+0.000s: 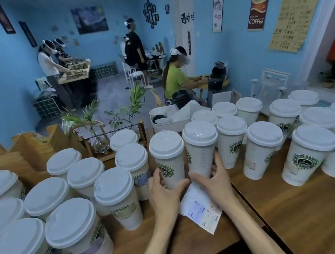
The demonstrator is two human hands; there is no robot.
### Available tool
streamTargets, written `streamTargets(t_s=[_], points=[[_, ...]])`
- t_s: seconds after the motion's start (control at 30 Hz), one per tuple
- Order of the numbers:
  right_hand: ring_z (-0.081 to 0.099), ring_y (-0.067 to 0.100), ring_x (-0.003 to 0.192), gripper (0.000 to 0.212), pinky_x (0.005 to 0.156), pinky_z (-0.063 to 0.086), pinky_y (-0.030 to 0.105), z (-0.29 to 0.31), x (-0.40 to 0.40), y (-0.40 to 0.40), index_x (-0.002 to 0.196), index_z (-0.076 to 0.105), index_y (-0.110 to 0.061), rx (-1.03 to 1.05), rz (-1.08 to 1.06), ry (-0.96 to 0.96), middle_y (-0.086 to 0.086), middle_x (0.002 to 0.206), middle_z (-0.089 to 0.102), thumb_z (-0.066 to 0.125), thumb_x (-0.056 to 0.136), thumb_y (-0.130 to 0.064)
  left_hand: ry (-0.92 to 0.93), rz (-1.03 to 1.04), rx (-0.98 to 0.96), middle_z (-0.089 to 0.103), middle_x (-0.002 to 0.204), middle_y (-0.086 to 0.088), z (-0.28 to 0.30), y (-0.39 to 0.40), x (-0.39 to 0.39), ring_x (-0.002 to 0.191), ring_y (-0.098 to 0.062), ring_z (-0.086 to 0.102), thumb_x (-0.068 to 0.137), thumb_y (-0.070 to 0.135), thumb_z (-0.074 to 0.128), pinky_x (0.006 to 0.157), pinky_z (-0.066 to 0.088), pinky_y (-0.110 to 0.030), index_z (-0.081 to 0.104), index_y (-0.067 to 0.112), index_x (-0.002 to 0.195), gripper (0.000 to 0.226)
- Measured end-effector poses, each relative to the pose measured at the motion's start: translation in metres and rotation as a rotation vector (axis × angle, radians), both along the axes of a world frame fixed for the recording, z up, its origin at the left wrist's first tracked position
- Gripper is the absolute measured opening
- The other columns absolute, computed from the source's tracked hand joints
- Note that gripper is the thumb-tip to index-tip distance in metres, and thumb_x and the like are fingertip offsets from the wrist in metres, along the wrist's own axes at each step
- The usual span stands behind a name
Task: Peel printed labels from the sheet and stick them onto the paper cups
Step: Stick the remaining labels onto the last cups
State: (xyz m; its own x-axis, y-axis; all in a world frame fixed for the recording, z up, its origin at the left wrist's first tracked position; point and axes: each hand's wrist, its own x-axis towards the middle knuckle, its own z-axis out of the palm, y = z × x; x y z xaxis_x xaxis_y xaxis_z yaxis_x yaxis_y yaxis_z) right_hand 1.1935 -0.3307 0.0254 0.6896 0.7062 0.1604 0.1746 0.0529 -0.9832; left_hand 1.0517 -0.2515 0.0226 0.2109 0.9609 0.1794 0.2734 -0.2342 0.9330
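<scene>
Two white lidded paper cups stand side by side at the centre of the wooden counter. My left hand [165, 191] grips the base of the left cup [168, 157], which shows a green round logo. My right hand [213, 181] grips the lower part of the right cup [200, 150], whose plain side faces me. Just below the two cups lies the label sheet [201, 207], flat on the counter, with printed labels on its near half. Its upper end is hidden behind my hands.
Several more lidded cups crowd the counter at left [116, 196] and right [308, 153]; some at left carry labels. A white bin [172, 118] and a plant stand [102, 142] sit behind. Bare wood [296, 216] shows at the near right. People work at tables in the background.
</scene>
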Motion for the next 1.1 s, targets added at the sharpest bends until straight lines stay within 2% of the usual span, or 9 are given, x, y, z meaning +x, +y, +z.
streamTargets(t_s=[0.1,0.17,0.27,0.4,0.57,0.7,0.83,0.97,1.1], points=[[0.067,0.005,0.116,0.098,0.1,0.057,0.041,-0.007,0.008,-0.002,0.152,0.039,-0.037,-0.023,0.001,0.001,-0.011,0.13,0.069,0.093,0.073,-0.015,0.0,-0.008,-0.012,0.055,0.096,0.014,-0.004,-0.002,0.006,0.09,0.006,0.06,0.061,0.037,0.096,0.083,0.05,-0.021,0.059,0.036,0.113,0.063],[0.068,0.004,0.113,0.096,0.098,0.058,0.039,-0.011,0.014,-0.003,0.15,0.041,-0.038,-0.042,0.003,-0.003,-0.012,0.127,0.07,0.093,0.073,-0.013,0.022,0.012,0.005,0.053,0.097,0.012,-0.007,-0.004,0.009,0.091,-0.001,0.059,0.061,0.04,0.095,0.084,0.05,-0.027,0.06,0.034,0.119,0.068],[0.068,0.003,0.114,0.097,0.097,0.058,0.036,-0.016,0.02,-0.004,0.152,0.04,-0.037,-0.073,0.012,0.003,-0.011,0.13,0.068,0.093,0.073,-0.015,0.048,0.046,-0.005,0.051,0.098,0.013,-0.011,-0.003,0.012,0.091,0.002,0.055,0.062,0.039,0.095,0.079,0.041,-0.023,0.06,0.029,0.126,0.073],[0.066,-0.007,0.109,0.094,0.094,0.056,0.029,-0.022,0.028,-0.006,0.148,0.039,-0.04,-0.108,0.024,0.023,-0.02,0.125,0.066,0.091,0.075,-0.013,0.077,0.083,-0.027,0.051,0.101,0.013,-0.017,-0.001,0.015,0.095,-0.007,0.056,0.062,0.04,0.095,0.082,0.04,-0.025,0.059,0.028,0.132,0.079],[0.064,-0.007,0.114,0.094,0.1,0.054,0.034,-0.025,0.038,-0.005,0.151,0.037,-0.038,-0.147,0.053,0.031,-0.023,0.126,0.064,0.089,0.077,-0.014,0.095,0.114,-0.042,0.051,0.101,0.011,-0.021,0.002,0.018,0.095,-0.01,0.055,0.063,0.041,0.095,0.082,0.039,-0.026,0.058,0.026,0.133,0.08],[0.062,-0.003,0.12,0.096,0.104,0.053,0.039,-0.028,0.04,-0.008,0.151,0.034,-0.043,-0.185,0.079,0.01,-0.024,0.13,0.062,0.09,0.075,-0.025,0.108,0.115,-0.037,0.05,0.104,0.01,-0.023,0.003,0.021,0.095,-0.009,0.052,0.063,0.039,0.095,0.082,0.038,-0.026,0.055,0.026,0.136,0.085],[0.062,-0.001,0.12,0.092,0.102,0.054,0.039,-0.028,0.041,-0.011,0.139,0.034,-0.055,-0.211,0.082,0.007,-0.023,0.13,0.063,0.088,0.067,-0.042,0.134,0.12,-0.01,0.053,0.113,0.004,-0.031,0.004,0.022,0.106,-0.017,0.058,0.061,0.045,0.095,0.092,0.049,-0.034,0.05,0.026,0.143,0.095],[0.06,0.007,0.125,0.099,0.105,0.053,0.046,-0.029,0.039,-0.012,0.147,0.034,-0.04,-0.241,0.103,-0.006,-0.011,0.138,0.061,0.086,0.064,-0.054,0.154,0.108,-0.033,0.054,0.116,0.005,-0.037,0.006,0.022,0.109,-0.018,0.062,0.056,0.05,0.094,0.095,0.053,-0.041,0.049,0.032,0.141,0.098],[0.059,0.011,0.126,0.101,0.105,0.052,0.046,-0.029,0.039,-0.013,0.148,0.035,-0.032,-0.272,0.1,-0.032,-0.007,0.138,0.06,0.082,0.062,-0.059,0.164,0.087,-0.058,0.055,0.12,0.001,-0.038,0.002,0.02,0.114,-0.017,0.06,0.057,0.042,0.095,0.091,0.048,-0.032,0.044,0.033,0.149,0.105]])
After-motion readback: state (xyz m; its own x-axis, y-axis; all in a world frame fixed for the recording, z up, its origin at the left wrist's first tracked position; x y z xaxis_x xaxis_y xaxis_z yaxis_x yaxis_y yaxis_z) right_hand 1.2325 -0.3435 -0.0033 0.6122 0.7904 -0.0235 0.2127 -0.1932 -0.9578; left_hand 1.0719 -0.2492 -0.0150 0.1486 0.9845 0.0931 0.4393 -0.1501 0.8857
